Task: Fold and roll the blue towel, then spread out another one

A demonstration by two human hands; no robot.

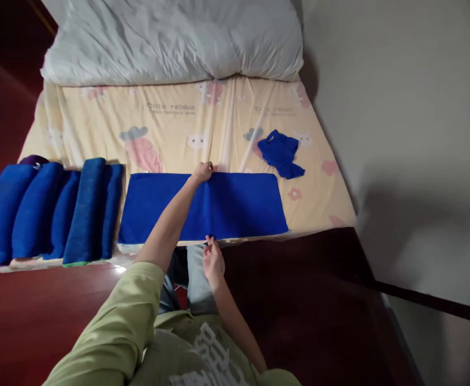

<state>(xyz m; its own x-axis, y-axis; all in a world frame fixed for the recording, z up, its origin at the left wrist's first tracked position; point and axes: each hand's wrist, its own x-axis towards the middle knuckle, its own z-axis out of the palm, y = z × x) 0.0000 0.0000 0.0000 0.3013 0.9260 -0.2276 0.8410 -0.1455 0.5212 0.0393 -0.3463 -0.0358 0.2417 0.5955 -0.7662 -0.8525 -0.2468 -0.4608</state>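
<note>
- Your left hand [203, 170] is at the far long edge of the flat blue cloth [245, 206], near the middle of its length; its grip is closed, with the fingers pinching that edge.
- Your right hand [213, 257] is at the near long edge, almost straight across from the left one; its grip is a light pinch on the edge between the fingertips, with the other fingers loosely curled.
- The flat blue cloth lies spread as a long rectangle along the front edge of the bed [178, 134], its long sides running left to right, with a faint crease crossing it between your two hands.
- To the left of this cloth, just beside it, you have a row of folded blue cloths [84, 209], thick and long, set side by side and pointing toward you at a slant; a bit of green shows under the near end of one.
- A dark purple item [34, 160] shows behind the far end of that row.
- To the right, beyond the flat cloth's far right corner and apart from it, a small crumpled blue cloth [281, 154] lies on the bed.
- The bed has a pale yellow sheet with rabbits, carrots and lettering, and a puffy whitish quilt [174, 40] lies across its far part.
- A plain wall [399, 107] stands on your right.
</note>
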